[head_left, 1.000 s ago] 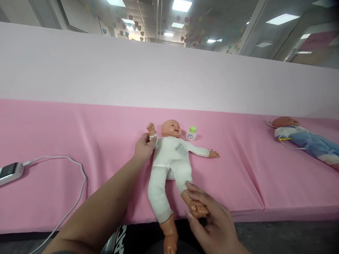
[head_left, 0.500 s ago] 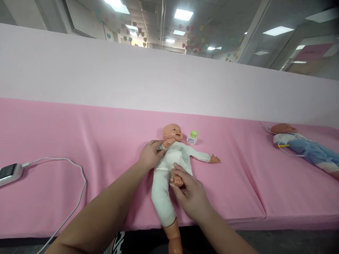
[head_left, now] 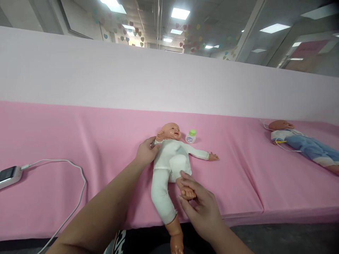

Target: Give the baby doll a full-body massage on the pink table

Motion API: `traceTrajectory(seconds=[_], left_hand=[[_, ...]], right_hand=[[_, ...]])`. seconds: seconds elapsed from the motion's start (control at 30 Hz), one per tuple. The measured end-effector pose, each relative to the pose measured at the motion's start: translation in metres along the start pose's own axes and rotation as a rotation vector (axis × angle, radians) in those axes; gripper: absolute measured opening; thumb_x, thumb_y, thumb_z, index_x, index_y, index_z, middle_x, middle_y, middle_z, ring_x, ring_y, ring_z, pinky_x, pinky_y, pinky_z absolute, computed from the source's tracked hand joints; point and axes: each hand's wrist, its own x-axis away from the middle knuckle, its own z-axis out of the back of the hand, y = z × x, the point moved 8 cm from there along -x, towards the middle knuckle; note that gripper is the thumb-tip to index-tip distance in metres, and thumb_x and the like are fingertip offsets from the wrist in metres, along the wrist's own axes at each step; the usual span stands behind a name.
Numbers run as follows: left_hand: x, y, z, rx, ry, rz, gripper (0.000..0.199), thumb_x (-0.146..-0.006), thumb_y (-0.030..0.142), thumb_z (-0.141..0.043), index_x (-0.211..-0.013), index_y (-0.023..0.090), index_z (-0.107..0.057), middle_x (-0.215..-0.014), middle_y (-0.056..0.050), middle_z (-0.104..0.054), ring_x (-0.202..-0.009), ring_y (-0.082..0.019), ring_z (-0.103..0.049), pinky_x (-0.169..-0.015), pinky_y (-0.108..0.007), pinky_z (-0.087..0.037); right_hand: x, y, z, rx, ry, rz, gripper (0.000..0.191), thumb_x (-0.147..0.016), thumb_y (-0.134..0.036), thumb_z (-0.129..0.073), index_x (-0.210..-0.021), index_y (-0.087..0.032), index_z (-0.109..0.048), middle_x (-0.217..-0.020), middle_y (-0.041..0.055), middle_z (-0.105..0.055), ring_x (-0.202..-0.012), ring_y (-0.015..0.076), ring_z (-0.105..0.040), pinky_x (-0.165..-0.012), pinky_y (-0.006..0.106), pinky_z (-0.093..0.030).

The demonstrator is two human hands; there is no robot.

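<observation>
A baby doll point(head_left: 172, 155) in a white top and leggings lies on its back, head toward the wall, on a pink padded surface point(head_left: 119, 137). My left hand point(head_left: 147, 151) is closed round the doll's arm on the left side, near its shoulder. My right hand point(head_left: 201, 203) grips the doll's bent leg at the bare foot point(head_left: 187, 192), thumb and fingers on either side of it. The doll's other leg stretches down over the front edge. A small bottle with a green cap point(head_left: 191, 136) stands beside the doll's head.
At the far right lies a second doll point(head_left: 307, 143) in blue clothes, with a thin white cord over it. A white device point(head_left: 10, 176) with a dark screen and a cable sits at the far left. Behind the surface rises a white wall point(head_left: 132, 77) topped by glass.
My right hand has moved down and right with the doll's foot, unfolding that leg a little. My left hand has shifted slightly left, drawing the doll's arm outward.
</observation>
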Motion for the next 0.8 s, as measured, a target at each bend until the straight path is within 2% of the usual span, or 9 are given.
traceTrajectory(seconds=[0.1,0.23,0.47,0.57,0.63,0.73,0.8], left_hand=[[-0.001,-0.011,0.003,0.071,0.031,0.083,0.031,-0.093,0.046,-0.064,-0.116,0.027,-0.073,-0.094,-0.003,-0.076,-0.081,-0.025,-0.069,-0.074,-0.035,-0.05],[-0.003,-0.023,0.005,0.164,0.061,0.153,0.031,-0.091,0.048,-0.065,-0.112,0.025,-0.072,-0.093,-0.004,-0.075,-0.083,-0.024,-0.068,-0.073,-0.034,-0.049],[-0.005,-0.033,0.009,0.248,0.116,0.194,0.026,-0.09,0.048,-0.068,-0.095,0.022,-0.07,-0.083,-0.004,-0.07,-0.077,-0.021,-0.064,-0.069,-0.031,-0.049],[-0.006,-0.037,0.01,0.35,0.145,0.239,0.026,-0.089,0.047,-0.071,-0.088,0.022,-0.066,-0.081,-0.004,-0.069,-0.077,-0.021,-0.066,-0.07,-0.031,-0.053],[-0.006,-0.042,0.011,0.504,0.176,0.321,0.025,-0.091,0.045,-0.07,-0.09,0.02,-0.066,-0.087,-0.006,-0.071,-0.081,-0.022,-0.07,-0.074,-0.034,-0.058],[-0.004,-0.055,0.015,0.702,0.265,0.548,0.019,-0.095,0.038,-0.067,-0.1,0.02,-0.066,-0.098,-0.011,-0.073,-0.09,-0.025,-0.074,-0.081,-0.039,-0.063],[-0.002,-0.063,0.02,0.759,0.333,0.683,0.015,-0.096,0.032,-0.065,-0.102,0.019,-0.065,-0.1,-0.013,-0.073,-0.093,-0.026,-0.075,-0.083,-0.039,-0.065]], right_hand=[[0.022,-0.011,0.008,0.037,0.005,0.104,0.046,-0.089,-0.013,-0.07,-0.132,-0.025,-0.064,-0.143,0.0132,-0.067,-0.129,0.0298,-0.067,-0.104,0.039,-0.06],[0.051,-0.012,0.018,0.083,0.023,0.207,0.054,-0.084,-0.009,-0.071,-0.135,-0.024,-0.062,-0.136,0.0137,-0.072,-0.12,0.03,-0.072,-0.1,0.036,-0.061],[0.079,0.014,0.018,0.127,-0.012,0.166,0.055,-0.084,-0.011,-0.073,-0.136,-0.024,-0.062,-0.134,0.0138,-0.073,-0.116,0.0308,-0.074,-0.098,0.034,-0.061],[0.084,0.019,0.012,0.134,-0.037,0.173,0.053,-0.084,-0.013,-0.074,-0.135,-0.023,-0.063,-0.133,0.0136,-0.074,-0.115,0.03,-0.074,-0.097,0.032,-0.062],[0.087,0.02,0.009,0.127,-0.019,0.17,0.051,-0.085,-0.013,-0.072,-0.134,-0.023,-0.064,-0.132,0.0137,-0.074,-0.115,0.0287,-0.075,-0.097,0.031,-0.061],[0.092,0.022,0.009,0.105,0.09,0.125,0.045,-0.088,-0.014,-0.07,-0.131,-0.024,-0.066,-0.13,0.0132,-0.075,-0.113,0.0275,-0.076,-0.098,0.031,-0.061],[0.093,0.021,0.009,0.099,0.144,0.106,0.041,-0.088,-0.017,-0.071,-0.128,-0.025,-0.068,-0.128,0.0124,-0.076,-0.111,0.0276,-0.077,-0.097,0.031,-0.061]])
